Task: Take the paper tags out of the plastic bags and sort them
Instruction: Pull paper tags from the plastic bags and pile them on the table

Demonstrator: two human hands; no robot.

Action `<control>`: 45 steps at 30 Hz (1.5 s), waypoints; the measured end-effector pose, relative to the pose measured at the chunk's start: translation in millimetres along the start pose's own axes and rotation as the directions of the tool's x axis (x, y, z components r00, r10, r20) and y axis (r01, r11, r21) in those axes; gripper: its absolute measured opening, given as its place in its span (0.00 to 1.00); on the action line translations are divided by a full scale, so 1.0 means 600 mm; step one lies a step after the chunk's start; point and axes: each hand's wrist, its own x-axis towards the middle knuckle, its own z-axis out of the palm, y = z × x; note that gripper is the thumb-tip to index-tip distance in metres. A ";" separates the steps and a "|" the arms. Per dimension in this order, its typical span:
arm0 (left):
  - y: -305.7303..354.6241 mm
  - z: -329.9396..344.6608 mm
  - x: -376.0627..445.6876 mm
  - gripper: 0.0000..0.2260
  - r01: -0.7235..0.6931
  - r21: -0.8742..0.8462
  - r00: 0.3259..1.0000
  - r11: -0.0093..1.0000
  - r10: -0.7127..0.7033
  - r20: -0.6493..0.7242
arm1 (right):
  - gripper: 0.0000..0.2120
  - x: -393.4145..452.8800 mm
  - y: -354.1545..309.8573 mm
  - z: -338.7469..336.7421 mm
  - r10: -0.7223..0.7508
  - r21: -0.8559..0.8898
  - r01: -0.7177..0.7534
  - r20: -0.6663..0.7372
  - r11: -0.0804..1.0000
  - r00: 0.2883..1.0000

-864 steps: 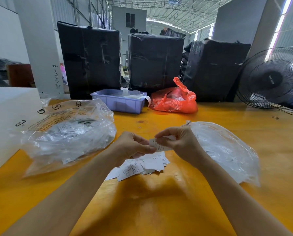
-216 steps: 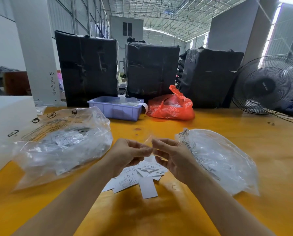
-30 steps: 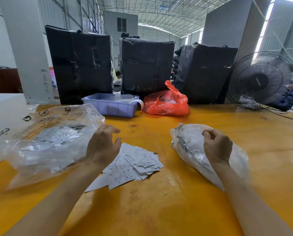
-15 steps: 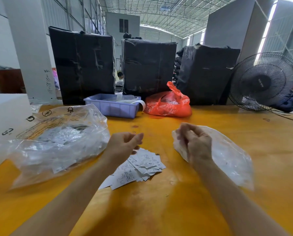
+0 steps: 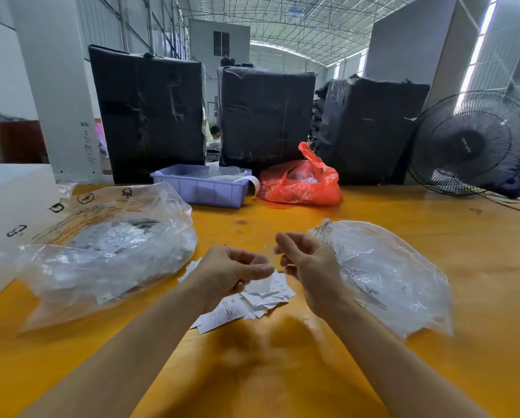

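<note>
Two bare forearms reach in from the near edge over the orange bench (image 5: 283,372). The left hand (image 5: 231,273) and right hand (image 5: 308,263) are held close together above the bench, fingers curled, pinching between them a small clear plastic sleeve (image 5: 263,268) whose outline is faint and blurred. Whether a tag sits inside it cannot be told.

Directly under the hands lies a loose pile of white paper tags (image 5: 246,300) with printed lines, fanned flat on the bench surface.

Just right of the right hand lies a crumpled clear plastic bag (image 5: 382,276), nearly flat, with black print near its upper left corner. To the left of the left hand sits a larger, fuller clear plastic bag (image 5: 108,248) holding many small packets with white tags inside; warning symbols are printed on its top face. Its left side lies against a white box (image 5: 8,218) at the bench's left edge.

Farther back, near the middle of the bench, stands a lavender plastic tray (image 5: 201,188) with clear wrapping and a white strip hanging over its right end. Just beside it on the right lies a red plastic bag (image 5: 301,182), knotted at the top.

Behind these stand three tall bundles wrapped in black film (image 5: 150,113), and a black fan (image 5: 473,143) stands at the far right.
</note>
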 end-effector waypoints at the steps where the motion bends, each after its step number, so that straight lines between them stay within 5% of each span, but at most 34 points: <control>1: -0.001 0.000 0.000 0.14 -0.020 0.011 0.999 1.000 0.021 -0.029 | 0.18 0.003 -0.001 -0.002 0.080 0.003 -0.080 0.031 0.997 0.996; 5: -0.008 -0.003 0.005 0.15 -0.142 0.089 0.980 0.986 0.152 -0.126 | 0.22 0.003 -0.003 -0.004 0.341 -0.046 -0.343 0.286 0.938 0.895; 10: -0.009 -0.002 0.008 0.22 -0.188 0.078 0.966 0.979 0.198 -0.166 | 0.13 0.004 0.003 0.000 0.362 0.097 -0.393 0.238 0.915 0.901; 17: -0.003 -0.001 -0.001 0.17 -0.018 -0.019 1.000 1.000 0.019 0.022 | 0.06 0.005 0.007 -0.002 0.198 0.150 -0.228 0.193 0.962 0.961; 26: -0.007 -0.002 0.003 0.02 -0.111 -0.058 0.984 0.992 0.102 -0.143 | 0.15 0.004 0.002 -0.003 0.063 0.086 -0.078 0.170 0.993 0.983; 45: -0.008 -0.002 0.000 0.11 0.004 -0.131 0.998 0.991 -0.011 -0.054 | 0.09 0.005 0.006 -0.001 0.052 0.042 -0.055 0.075 0.998 0.996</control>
